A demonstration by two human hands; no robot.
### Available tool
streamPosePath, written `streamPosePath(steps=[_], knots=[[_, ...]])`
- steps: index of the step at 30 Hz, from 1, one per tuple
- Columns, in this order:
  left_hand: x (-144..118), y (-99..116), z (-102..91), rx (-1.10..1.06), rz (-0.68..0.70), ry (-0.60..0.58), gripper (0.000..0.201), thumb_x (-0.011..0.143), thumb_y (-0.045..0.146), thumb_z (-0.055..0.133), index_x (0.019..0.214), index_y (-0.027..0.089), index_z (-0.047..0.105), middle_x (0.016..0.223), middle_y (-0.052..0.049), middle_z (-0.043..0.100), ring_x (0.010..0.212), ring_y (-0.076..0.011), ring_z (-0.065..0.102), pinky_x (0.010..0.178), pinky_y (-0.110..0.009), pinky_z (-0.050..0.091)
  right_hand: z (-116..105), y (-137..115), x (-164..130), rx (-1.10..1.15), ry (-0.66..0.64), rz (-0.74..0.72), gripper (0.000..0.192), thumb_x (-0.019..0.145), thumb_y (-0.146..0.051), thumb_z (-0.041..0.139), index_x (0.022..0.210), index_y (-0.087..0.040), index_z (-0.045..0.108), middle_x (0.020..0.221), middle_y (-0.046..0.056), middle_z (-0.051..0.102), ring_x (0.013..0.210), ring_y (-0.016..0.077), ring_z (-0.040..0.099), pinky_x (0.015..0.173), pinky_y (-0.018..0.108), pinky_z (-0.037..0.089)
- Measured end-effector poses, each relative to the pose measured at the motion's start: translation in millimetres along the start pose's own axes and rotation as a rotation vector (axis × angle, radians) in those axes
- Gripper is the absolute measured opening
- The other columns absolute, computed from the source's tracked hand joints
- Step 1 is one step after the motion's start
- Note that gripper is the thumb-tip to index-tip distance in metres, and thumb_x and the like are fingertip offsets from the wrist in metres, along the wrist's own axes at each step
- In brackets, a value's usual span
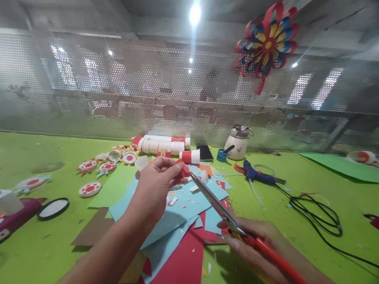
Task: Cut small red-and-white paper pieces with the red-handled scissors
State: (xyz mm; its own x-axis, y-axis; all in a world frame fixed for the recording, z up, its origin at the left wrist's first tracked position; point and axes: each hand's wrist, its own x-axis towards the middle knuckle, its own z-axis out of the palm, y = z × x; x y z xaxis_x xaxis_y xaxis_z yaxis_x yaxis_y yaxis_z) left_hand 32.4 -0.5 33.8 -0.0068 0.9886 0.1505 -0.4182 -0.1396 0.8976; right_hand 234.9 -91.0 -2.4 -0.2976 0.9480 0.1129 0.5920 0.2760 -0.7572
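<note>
My left hand [156,182] pinches a small red paper piece [184,171] between thumb and fingers, above the middle of the table. In my right hand [261,246] is a pair of scissors [220,205] with orange-red handles. Its blades point up and to the left, and their tips come close to the red piece; I cannot tell whether they touch it. Light blue paper sheets [173,225] strewn with small scraps lie below both hands, over a red sheet [174,271]. A red-and-white paper cup [191,157] lies on its side just behind the left hand.
Stacked paper cups [163,145] and flower-like paper discs [107,167] lie at the back left. A blue glue gun [255,174] trails a black cable on the right. Behind stand a blue jar [221,155] and a white jug [238,144]. A purple power strip [13,221] lies left.
</note>
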Motion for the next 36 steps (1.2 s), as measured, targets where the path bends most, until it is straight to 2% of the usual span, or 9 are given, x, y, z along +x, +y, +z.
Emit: streamPosePath(steps=[8,11,15,19,24,29,33,36], knots=[[-3,-5,0.9,-0.01,0.032,0.029,0.02,0.067,0.022,0.072,0.069,0.013,0.054,0.063,0.0,0.061,0.063,-0.0123,0.061,0.066,-0.028,0.053,0,4,3,-0.038,-0.009,-0.042,0.031,0.088,-0.04,0.047,0.094,-0.016,0.065,0.074,0.005,0.065,0.062,0.0197,0.057,0.054,0.027,0.042],[-3,-8,1.4,-0.027,0.033,0.048,0.02,0.067,0.023,0.072,0.071,0.013,0.055,0.064,-0.001,0.063,0.064,-0.0124,0.062,0.068,-0.029,0.053,1,5,3,-0.059,-0.003,-0.038,0.031,0.088,-0.039,0.047,0.095,-0.016,0.065,0.069,0.004,0.064,0.065,0.0215,0.059,0.055,0.027,0.041],[-3,-11,2.5,-0.038,0.04,0.055,0.02,0.067,0.023,0.072,0.071,0.014,0.055,0.063,0.001,0.06,0.064,-0.0124,0.063,0.07,-0.03,0.053,1,4,2,-0.047,0.005,-0.046,0.028,0.088,-0.037,0.047,0.095,-0.017,0.065,0.07,0.004,0.064,0.079,0.0266,0.062,0.064,0.03,0.045],[-4,-13,3.4,-0.018,0.036,0.06,0.019,0.068,0.023,0.071,0.073,0.014,0.056,0.065,0.001,0.06,0.063,-0.012,0.063,0.072,-0.029,0.052,1,2,3,-0.041,0.0,-0.064,0.029,0.088,-0.038,0.046,0.094,-0.016,0.065,0.077,0.007,0.066,0.073,0.0249,0.061,0.061,0.03,0.046],[-5,-14,5.2,-0.047,0.041,0.064,0.018,0.068,0.022,0.071,0.072,0.013,0.056,0.066,0.001,0.059,0.065,-0.0126,0.063,0.074,-0.031,0.053,3,4,2,-0.02,0.024,-0.05,0.028,0.088,-0.036,0.048,0.094,-0.016,0.066,0.068,0.005,0.064,0.08,0.0284,0.064,0.067,0.033,0.048],[-5,-13,6.0,-0.06,0.038,0.071,0.018,0.067,0.02,0.072,0.071,0.013,0.056,0.066,0.001,0.059,0.064,-0.0119,0.062,0.07,-0.029,0.053,3,4,2,-0.01,0.003,-0.051,0.03,0.088,-0.037,0.048,0.097,-0.014,0.065,0.084,0.009,0.07,0.074,0.0256,0.063,0.061,0.031,0.047],[-6,-12,6.0,-0.061,0.031,0.075,0.018,0.067,0.02,0.072,0.071,0.013,0.055,0.066,0.001,0.059,0.064,-0.0117,0.062,0.069,-0.027,0.053,3,5,3,-0.026,0.016,-0.066,0.029,0.088,-0.036,0.048,0.095,-0.014,0.065,0.08,0.008,0.069,0.075,0.025,0.063,0.063,0.029,0.047],[-6,-12,6.2,-0.054,0.023,0.074,0.018,0.068,0.02,0.071,0.072,0.013,0.055,0.065,0.001,0.06,0.063,-0.0112,0.063,0.07,-0.027,0.052,4,7,3,-0.042,0.022,-0.065,0.029,0.088,-0.037,0.048,0.095,-0.014,0.065,0.079,0.007,0.069,0.067,0.0218,0.061,0.058,0.027,0.046]])
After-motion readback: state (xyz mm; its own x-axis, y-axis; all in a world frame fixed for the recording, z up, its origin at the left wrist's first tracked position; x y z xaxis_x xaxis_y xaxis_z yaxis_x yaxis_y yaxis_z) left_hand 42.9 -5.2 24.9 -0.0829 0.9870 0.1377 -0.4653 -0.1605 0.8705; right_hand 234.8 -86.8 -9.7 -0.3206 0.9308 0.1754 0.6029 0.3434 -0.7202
